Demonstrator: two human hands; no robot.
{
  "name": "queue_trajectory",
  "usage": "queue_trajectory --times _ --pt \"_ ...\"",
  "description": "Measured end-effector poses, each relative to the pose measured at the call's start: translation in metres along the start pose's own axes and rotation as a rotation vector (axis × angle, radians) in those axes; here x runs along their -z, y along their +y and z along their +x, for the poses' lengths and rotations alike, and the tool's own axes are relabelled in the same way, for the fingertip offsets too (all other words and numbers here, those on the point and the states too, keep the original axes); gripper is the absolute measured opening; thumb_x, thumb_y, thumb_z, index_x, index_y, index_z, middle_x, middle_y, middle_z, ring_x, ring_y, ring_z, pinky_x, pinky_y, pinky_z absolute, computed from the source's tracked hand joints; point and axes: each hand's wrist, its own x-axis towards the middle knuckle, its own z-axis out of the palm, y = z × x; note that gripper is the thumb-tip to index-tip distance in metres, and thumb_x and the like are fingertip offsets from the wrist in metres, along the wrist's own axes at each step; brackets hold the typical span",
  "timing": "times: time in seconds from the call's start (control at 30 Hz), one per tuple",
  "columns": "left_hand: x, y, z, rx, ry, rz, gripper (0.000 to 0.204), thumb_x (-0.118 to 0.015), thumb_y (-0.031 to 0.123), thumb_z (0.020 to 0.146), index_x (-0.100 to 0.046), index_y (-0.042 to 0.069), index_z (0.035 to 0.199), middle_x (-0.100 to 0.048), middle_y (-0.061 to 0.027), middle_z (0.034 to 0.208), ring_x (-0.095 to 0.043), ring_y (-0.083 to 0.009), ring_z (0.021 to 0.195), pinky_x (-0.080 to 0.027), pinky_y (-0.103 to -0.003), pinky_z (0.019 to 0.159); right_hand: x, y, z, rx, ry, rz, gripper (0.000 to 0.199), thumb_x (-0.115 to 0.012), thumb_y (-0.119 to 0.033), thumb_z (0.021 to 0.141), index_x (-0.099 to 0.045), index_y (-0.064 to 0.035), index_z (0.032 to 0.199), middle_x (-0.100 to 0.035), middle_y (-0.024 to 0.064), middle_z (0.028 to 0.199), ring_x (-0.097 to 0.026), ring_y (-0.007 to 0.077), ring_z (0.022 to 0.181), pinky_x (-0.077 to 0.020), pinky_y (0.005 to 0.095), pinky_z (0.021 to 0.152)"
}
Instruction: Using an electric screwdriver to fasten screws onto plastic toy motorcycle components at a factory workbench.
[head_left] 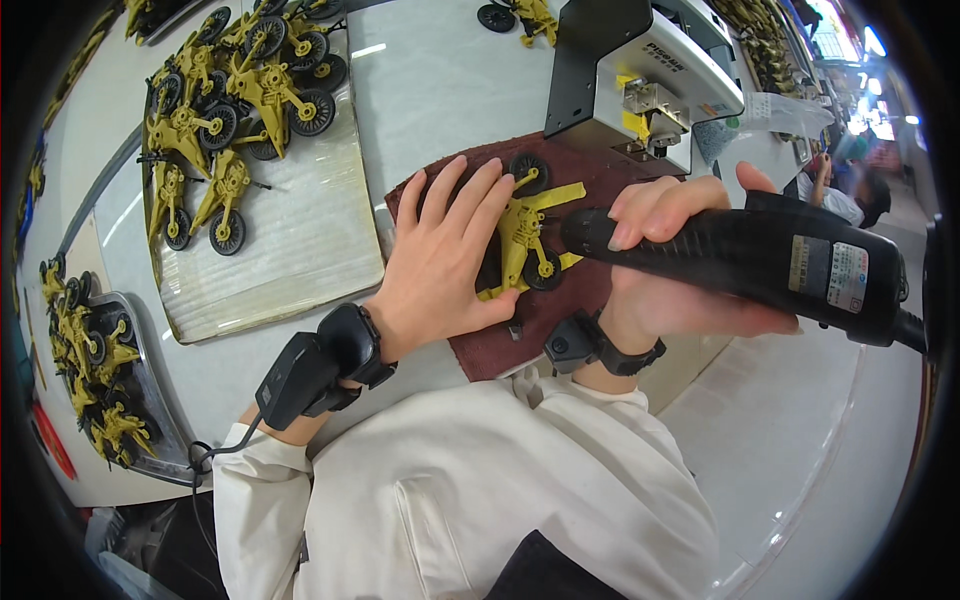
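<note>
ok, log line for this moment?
left hand: spread over yellow wheeled model | right hand: gripping black power tool, tip toward model | underneath: maroon cloth

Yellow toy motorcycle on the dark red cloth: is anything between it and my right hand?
Yes. The black power tool in your right hand lies between them, its narrow end facing the right side of the yellow toy motorcycle. Nothing else visible stands in that gap; whether the tool touches the toy isn't clear.

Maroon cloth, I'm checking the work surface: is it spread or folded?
Spread: the maroon cloth shows broad and flat around the left hand and yellow wheeled model.
</note>
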Motion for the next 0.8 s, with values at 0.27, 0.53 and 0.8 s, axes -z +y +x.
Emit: queue_trajectory --times 0.27,0.53,0.8 --pt "-0.001 -0.001 -0.001 0.025 0.015 -0.014 0.091 -0.072 0.033 0.057 -0.035 0.005 0.135 -0.033 -0.0140 0.141 -0.028 -0.0351 0.130 -0.018 -0.051 0.107 0.002 0.015 0.004 -0.120 -0.021 0.025 0.115 -0.035 -0.090 0.059 -0.031 0.0060 0.122 -0.055 0.0165 0.066 -0.055 0.0249 0.049 -0.0504 0.0333 0.047" --pt "0.000 -0.001 0.000 0.001 -0.009 -0.021 0.093 -0.073 0.034 0.058 -0.034 0.006 0.137 -0.032 -0.0144 0.143 -0.029 -0.0352 0.130 -0.018 -0.052 0.107 0.012 0.021 -0.001 -0.061 -0.080 0.055 0.112 -0.039 -0.091 0.052 -0.037 0.0015 0.115 -0.056 0.0162 0.066 -0.054 0.0248 0.049 -0.0495 0.0330 0.047" --pt "0.001 -0.001 0.003 0.053 -0.013 0.020 0.086 -0.073 0.035 0.054 -0.041 0.006 0.128 -0.035 -0.0148 0.140 -0.032 -0.0354 0.128 -0.020 -0.050 0.106 0.025 -0.028 0.023 -0.001 -0.156 -0.151 0.093 -0.041 -0.086 0.066 -0.049 -0.0065 0.115 -0.056 0.0101 0.068 -0.052 0.0240 0.049 -0.0412 0.0381 0.052"
